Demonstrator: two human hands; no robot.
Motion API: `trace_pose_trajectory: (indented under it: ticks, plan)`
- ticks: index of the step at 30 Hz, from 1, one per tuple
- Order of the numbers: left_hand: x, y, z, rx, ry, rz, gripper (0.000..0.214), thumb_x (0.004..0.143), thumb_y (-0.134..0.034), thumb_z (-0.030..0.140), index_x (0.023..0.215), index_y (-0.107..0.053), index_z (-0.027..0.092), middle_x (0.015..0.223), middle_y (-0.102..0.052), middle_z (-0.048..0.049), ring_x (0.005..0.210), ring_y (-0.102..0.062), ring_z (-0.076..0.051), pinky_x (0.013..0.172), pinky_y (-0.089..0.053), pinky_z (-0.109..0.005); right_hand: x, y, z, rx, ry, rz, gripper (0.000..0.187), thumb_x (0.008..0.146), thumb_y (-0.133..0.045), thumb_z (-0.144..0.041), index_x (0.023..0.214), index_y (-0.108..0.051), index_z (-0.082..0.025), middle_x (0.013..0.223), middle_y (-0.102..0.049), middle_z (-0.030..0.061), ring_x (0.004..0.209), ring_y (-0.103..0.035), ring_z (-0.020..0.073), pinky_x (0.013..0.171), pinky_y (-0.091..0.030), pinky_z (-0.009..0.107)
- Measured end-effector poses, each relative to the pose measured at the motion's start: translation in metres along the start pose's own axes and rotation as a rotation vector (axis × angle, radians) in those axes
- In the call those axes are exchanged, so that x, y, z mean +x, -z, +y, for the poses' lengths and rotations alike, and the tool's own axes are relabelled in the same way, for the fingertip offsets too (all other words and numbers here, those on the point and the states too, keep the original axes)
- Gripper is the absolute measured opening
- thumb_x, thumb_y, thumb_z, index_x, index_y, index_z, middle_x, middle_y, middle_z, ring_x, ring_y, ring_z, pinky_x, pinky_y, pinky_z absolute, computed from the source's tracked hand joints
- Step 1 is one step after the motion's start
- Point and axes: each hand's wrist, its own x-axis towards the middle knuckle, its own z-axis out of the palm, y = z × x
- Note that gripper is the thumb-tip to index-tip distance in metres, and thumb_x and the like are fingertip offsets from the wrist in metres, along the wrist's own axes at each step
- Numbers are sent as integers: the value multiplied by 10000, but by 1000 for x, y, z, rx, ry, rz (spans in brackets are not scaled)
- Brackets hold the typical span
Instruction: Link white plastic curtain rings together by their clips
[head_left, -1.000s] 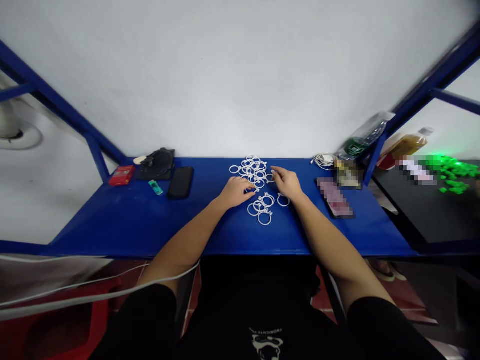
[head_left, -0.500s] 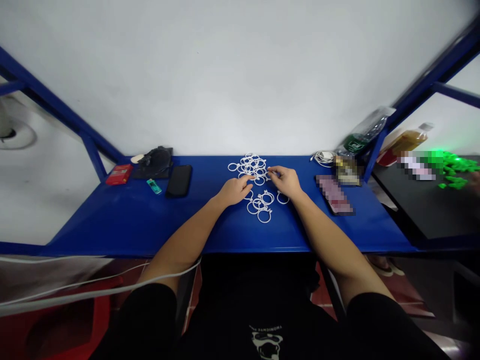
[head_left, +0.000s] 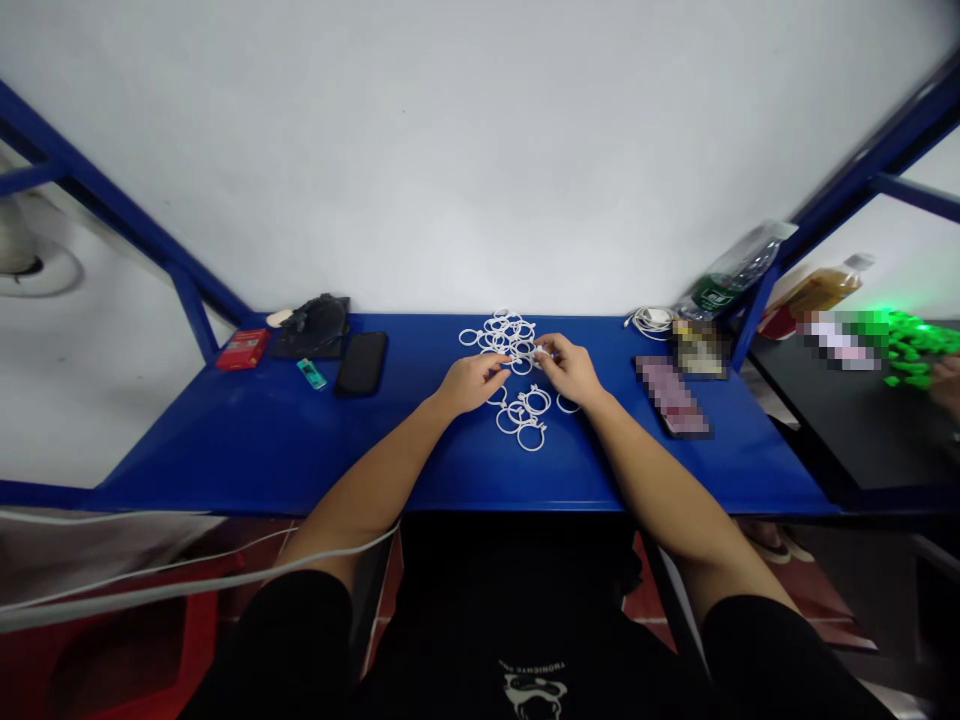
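Observation:
A pile of white plastic rings with small clip-like tabs (head_left: 504, 328) lies on the blue table (head_left: 262, 450), close to the wall. My left hand (head_left: 471, 383) is at the pile's near left side, fingers curled, thumb and forefinger closed at the edge of a white ring (head_left: 521, 367). Across from it, my right hand (head_left: 570, 370) pinches a small white part of a ring (head_left: 539, 354) at the pile's right edge; its fingers partly hide it. Several more rings (head_left: 531, 437) lie in a looser group nearer me. One ring (head_left: 567, 404) is partly covered by my right wrist.
On the left are a black phone (head_left: 361, 364), a teal packet (head_left: 311, 374), a black plastic bag (head_left: 315, 325) and a red box (head_left: 243, 348). To the right lie a blurred-out phone (head_left: 673, 397), a white cable (head_left: 651, 321) and a bottle (head_left: 731, 275). Another person's hand (head_left: 946, 385) is by green pieces.
My right fingers have shifted slightly down and closed in on the ring at the pile's right edge. My left hand stays nearly in place. The whole view has tilted slightly.

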Motion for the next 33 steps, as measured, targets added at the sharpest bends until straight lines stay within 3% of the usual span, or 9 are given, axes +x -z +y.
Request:
trace_pose_trajectory:
  ticks: [5, 9, 15, 19, 27, 33]
  plan:
    - [-2, 1, 6, 17, -137, 20, 277, 996, -633, 345, 1222, -710, 204, 1051, -736, -58, 691, -611, -116, 749, -533, -293, -10, -6, -28, 126, 45, -8, 233, 974, -612, -412, 1099, -680, -227, 835, -733, 10, 615, -610, 143, 617, -488, 258]
    - [-1, 2, 9, 44, -198, 16, 188, 1025, -579, 319, 1046, -710, 186, 968, -709, -56, 807, -641, -153, 767, -521, -297, -15, -11, -39, 183, 131, -43, 192, 944, -632, -390, 1017, -694, -224, 736, -688, -6, 649, -628, 147, 629, -493, 251]
    - [-1, 2, 5, 52, -215, 7, 239, 1039, -546, 356, 908, -658, 191, 841, -656, -32, 769, -613, -151, 727, -500, -283, -13, -8, -36, 181, 238, -98, 205, 949, -570, -270, 1025, -757, -232, 925, -774, 38, 786, -700, 164, 758, -560, 293]
    - [-2, 1, 4, 31, -233, 68, 245, 1039, -553, 388, 925, -652, 194, 908, -674, -45, 756, -602, -145, 716, -503, -285, -12, -7, -34, 124, 336, -102, 318, 948, -518, -196, 1115, -781, -257, 977, -790, 41, 876, -728, 177, 846, -576, 327]
    - [-1, 1, 2, 22, -237, 88, 245, 1040, -556, 404, 952, -647, 194, 916, -669, -40, 738, -594, -137, 718, -504, -282, -11, -8, -34, 167, 292, -101, 349, 904, -520, -188, 1089, -807, -263, 1018, -810, 37, 917, -749, 181, 879, -589, 341]
    - [-2, 0, 6, 5, -248, 34, 263, 1041, -565, 421, 920, -635, 199, 929, -676, -42, 771, -610, -143, 732, -508, -282, -10, -8, -33, 183, 286, -108, 355, 818, -512, -115, 948, -814, -252, 968, -809, 30, 924, -749, 191, 905, -588, 349]
